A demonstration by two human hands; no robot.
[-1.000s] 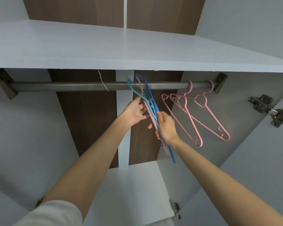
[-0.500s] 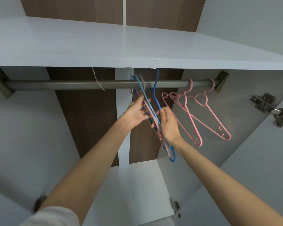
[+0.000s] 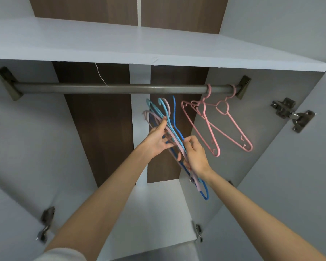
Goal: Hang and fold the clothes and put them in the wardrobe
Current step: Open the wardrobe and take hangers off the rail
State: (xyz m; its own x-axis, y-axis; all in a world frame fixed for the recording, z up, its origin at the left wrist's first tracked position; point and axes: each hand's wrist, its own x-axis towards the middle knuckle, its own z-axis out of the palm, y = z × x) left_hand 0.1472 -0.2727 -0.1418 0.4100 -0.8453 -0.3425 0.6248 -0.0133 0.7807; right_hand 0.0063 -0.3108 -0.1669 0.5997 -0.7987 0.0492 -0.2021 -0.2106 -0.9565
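rail (image 3: 83, 89): left and middle run left unoccupied | right end: taken by 2 pink hangers (image 3: 210, 129) | above: gap narrowed by shelf (image 3: 120, 44) | below middle: passage blocked by hanger bundle (image 3: 177, 132) held under rail

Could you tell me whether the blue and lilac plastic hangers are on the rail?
Off: the hanger bundle sits clear below the grey metal rail, held by left hand and right hand.

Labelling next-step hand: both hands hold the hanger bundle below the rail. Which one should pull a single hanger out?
Left, probably. The left hand sits by the necks of the hangers, just under the spread hooks. The right hand grips them lower down, so it better steadies them.
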